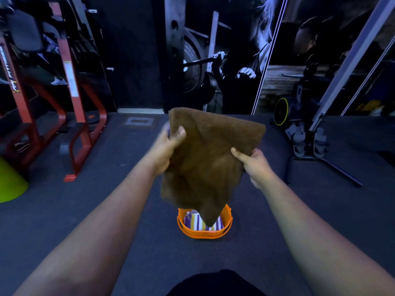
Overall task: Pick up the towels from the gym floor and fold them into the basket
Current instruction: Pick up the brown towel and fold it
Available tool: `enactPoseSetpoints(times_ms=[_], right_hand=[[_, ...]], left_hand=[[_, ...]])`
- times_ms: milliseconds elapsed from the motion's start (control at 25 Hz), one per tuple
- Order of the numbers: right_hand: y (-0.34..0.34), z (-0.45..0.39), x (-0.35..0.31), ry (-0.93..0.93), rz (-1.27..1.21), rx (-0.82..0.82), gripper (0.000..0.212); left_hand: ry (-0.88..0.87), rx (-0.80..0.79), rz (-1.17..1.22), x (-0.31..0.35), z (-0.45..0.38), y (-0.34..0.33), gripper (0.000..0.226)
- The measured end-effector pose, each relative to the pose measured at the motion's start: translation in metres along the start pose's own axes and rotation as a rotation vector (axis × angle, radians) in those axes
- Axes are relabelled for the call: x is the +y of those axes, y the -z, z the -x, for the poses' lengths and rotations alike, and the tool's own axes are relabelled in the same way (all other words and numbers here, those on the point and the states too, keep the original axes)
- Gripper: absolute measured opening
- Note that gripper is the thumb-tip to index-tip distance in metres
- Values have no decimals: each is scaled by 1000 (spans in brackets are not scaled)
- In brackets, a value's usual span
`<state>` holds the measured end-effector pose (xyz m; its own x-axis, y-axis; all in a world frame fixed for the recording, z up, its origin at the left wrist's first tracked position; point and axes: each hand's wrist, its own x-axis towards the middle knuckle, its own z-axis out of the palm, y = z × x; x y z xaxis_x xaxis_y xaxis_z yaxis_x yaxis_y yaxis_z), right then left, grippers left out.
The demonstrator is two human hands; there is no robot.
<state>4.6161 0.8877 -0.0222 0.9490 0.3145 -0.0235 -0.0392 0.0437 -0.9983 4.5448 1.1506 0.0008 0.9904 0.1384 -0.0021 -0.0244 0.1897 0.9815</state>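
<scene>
I held the folded brown terry towel in the air, my left hand pinching its upper left edge, my right hand gripping the right edge, its lowest corner hanging over the orange plastic basket on the dark gym floor, a purple-and-yellow striped towel already inside.

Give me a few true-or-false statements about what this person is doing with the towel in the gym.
1. Both hands grip the brown towel. True: left hand, right hand.
2. The orange basket is empty. False: a striped towel lies in it.
3. The brown towel lies on the floor. False: it is held up above the basket.
4. A lime-green cone stands at the left. True.
</scene>
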Motion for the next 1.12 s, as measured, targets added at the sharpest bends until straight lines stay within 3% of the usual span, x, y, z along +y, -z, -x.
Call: enactPoseSetpoints(times_ms=[80, 160, 200, 280, 400, 520, 640, 800, 920, 1040, 1120], right_hand=[[-7, -9, 2, -44, -97, 38, 16], [-4, -14, 18, -150, -198, 16, 27], [-2, -13, 29, -232, -178, -40, 35], [-5, -4, 58, -355, -14, -142, 44], [-15, -7, 91, -296, -84, 2, 33], [-18, -21, 117, -292, -158, 73, 24], [-9, -38, 153, -368, 48, 5, 41], [5, -78, 179, -322, 190, 98, 66], [20, -133, 197, -266, 344, 38, 54], [34, -182, 237, -365, 449, -77, 48], [42, -209, 267, -433, 477, -68, 47]], left_hand=[[141, -14, -183, -50, 20, 17, 61], [178, 111, -124, -74, 18, 26, 34], [177, 152, -85, -76, 13, 28, 25], [221, 181, -1, -76, 1, 36, 28], [294, 118, 144, -98, 0, 55, 25], [371, 106, -33, -138, -5, 70, 20], [335, 242, -19, -152, -35, 70, 18], [398, 199, -210, -182, -78, 79, 75], [419, 196, -321, -217, -124, 81, 63], [553, 179, -420, -261, -168, 79, 69], [619, 239, -489, -292, -193, 77, 35]])
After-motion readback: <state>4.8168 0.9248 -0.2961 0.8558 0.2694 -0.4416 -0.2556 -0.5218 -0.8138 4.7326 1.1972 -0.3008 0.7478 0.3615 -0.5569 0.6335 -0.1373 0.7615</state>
